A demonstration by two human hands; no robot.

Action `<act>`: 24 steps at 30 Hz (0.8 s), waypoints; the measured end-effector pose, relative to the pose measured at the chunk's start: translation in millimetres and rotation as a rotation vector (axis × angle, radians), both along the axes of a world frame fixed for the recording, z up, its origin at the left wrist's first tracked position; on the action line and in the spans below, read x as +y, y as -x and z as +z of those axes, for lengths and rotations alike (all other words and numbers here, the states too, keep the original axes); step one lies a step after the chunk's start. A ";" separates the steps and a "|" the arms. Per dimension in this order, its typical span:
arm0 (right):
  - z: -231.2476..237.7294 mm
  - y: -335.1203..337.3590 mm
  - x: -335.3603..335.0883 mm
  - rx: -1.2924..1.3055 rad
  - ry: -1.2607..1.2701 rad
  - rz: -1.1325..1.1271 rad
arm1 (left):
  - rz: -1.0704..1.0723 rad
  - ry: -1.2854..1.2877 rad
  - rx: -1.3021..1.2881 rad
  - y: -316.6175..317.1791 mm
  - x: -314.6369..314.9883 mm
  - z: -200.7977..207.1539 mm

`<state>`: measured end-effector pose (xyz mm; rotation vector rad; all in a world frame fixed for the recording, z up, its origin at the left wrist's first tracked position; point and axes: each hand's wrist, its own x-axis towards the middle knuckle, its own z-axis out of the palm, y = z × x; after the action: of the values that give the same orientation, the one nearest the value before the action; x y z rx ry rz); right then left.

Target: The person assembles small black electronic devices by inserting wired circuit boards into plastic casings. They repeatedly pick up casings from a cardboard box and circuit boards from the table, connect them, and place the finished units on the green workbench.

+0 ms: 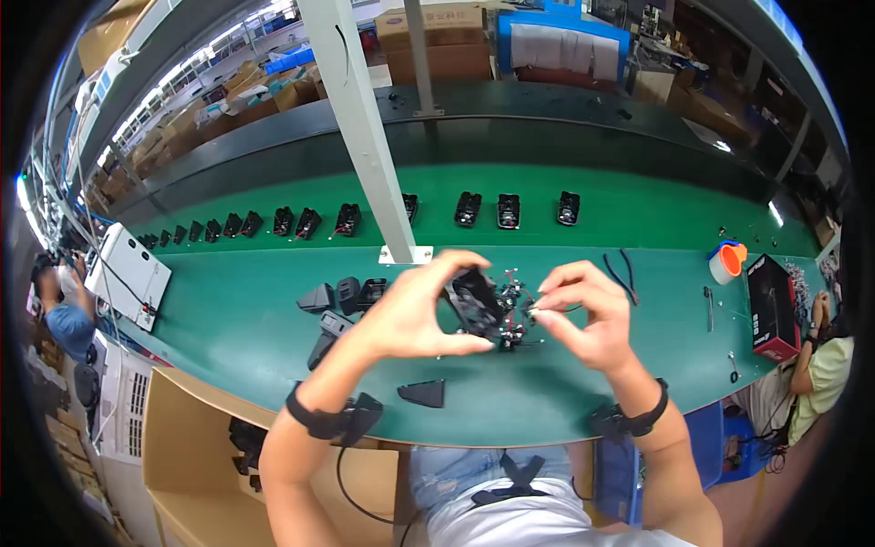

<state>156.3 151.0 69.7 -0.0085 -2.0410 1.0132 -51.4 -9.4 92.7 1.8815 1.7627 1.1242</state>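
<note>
My left hand [415,314] curves its thumb and fingers round a black plastic housing [474,303], holding it tilted above the bench. To its right, my right hand [588,314] pinches a small part with a thin dark wire, too small to name. Between the hands lies a heap of small wired components [512,319] with red and black leads. Left of my left hand, several black plastic shells [349,294] lie together, partly hidden by my forearm. A single black wedge-shaped cover [422,394] rests near the front edge.
Several black housings [347,220] line the green strip [428,182] behind a grey post [365,137]. Dark-handled pliers [622,276], an orange-and-white cup [728,262] and a black box [773,305] are at right. Other people sit at both sides. A cardboard box [196,456] stands below left.
</note>
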 end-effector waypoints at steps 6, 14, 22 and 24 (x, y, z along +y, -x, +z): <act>-30.0 -13.3 -19.0 -0.066 0.011 0.024 | -0.100 0.171 -0.310 -29.0 -3.8 -36.0; -45.2 -8.2 -47.5 -0.036 -0.061 0.062 | 0.038 0.140 -0.358 -38.7 -46.5 -57.9; -48.4 2.3 -56.7 -0.029 -0.072 0.092 | -0.010 -0.080 -0.394 -48.2 -42.8 -64.9; -52.6 3.5 -58.5 -0.049 -0.030 0.077 | -0.047 -0.112 -0.546 -50.6 -40.2 -70.9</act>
<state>152.8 92.5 17.1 0.0612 -2.1148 1.0391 -0.7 -49.6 21.8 1.4662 1.3646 1.5616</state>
